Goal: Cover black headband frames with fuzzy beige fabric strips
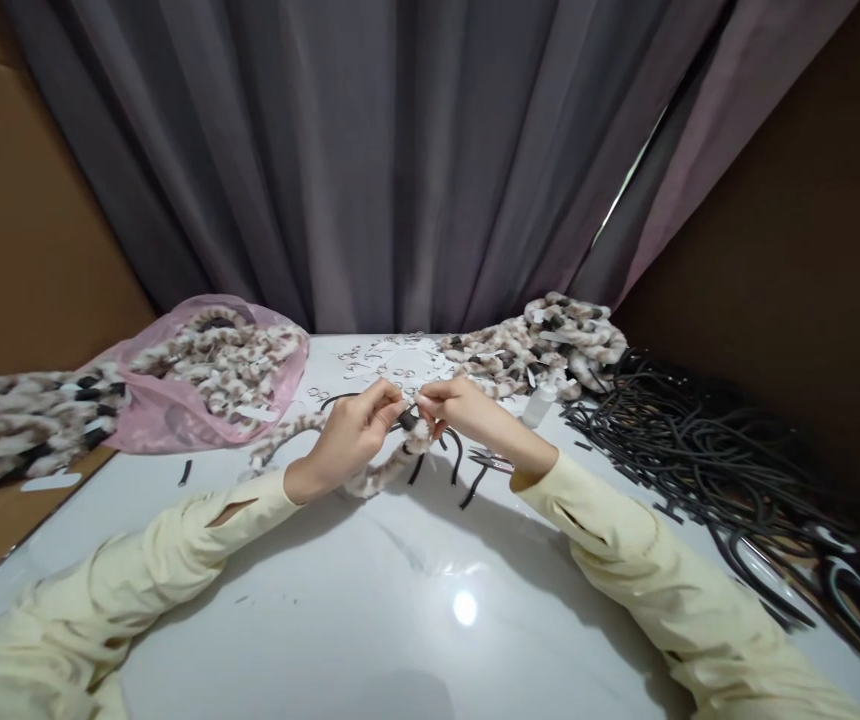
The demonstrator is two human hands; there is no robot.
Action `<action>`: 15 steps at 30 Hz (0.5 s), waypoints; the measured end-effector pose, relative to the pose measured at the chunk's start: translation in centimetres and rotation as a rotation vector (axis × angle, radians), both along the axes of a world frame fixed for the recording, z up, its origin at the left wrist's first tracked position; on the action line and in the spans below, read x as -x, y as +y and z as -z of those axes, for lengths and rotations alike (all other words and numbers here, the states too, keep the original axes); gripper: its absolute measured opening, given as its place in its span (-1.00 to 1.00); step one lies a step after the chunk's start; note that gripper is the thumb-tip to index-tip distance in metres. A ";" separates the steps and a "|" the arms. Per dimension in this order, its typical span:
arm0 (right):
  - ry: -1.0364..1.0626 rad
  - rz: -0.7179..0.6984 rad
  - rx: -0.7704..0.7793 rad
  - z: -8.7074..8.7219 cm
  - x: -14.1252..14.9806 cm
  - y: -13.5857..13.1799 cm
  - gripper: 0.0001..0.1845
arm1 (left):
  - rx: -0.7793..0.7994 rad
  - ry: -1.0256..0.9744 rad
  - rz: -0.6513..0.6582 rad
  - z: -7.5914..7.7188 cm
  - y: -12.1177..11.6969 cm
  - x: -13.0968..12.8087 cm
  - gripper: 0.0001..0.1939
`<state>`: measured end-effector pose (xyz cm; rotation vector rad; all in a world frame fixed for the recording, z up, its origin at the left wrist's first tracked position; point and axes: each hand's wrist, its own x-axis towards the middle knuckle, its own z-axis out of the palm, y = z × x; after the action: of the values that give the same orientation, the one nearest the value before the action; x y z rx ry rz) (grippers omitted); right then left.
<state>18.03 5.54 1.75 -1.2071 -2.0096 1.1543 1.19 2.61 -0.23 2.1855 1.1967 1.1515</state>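
Observation:
Over the middle of the white table, my left hand (351, 435) and my right hand (460, 408) meet with thumbs and forefingers pinched. Between them is one end of a fluffy white-and-brown strap (383, 474) with a dark band (408, 421) near its tip. Its length loops down behind my left hand onto the table. My right fingers close around the furry end. The tips of my left fingers pinch right beside the dark band; any small part between the fingertips is too tiny to make out.
Small metal rings (317, 394) lie scattered at the back. A pink bag (291, 385) of fluffy straps stands left, another fluffy pile (572, 340) back right. Black tubes (670, 430) heap on the right. Scissors (491, 460) and a small bottle (539, 405) lie near my right wrist.

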 end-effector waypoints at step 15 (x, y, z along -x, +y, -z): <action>0.238 -0.175 0.283 -1.0 -0.8 -1.2 -0.76 | -0.515 0.292 0.359 1.3 0.1 1.0 -0.78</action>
<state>18.87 4.31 2.80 -0.9788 -1.8443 1.6309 0.23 2.76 -1.54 2.8849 0.5942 1.0950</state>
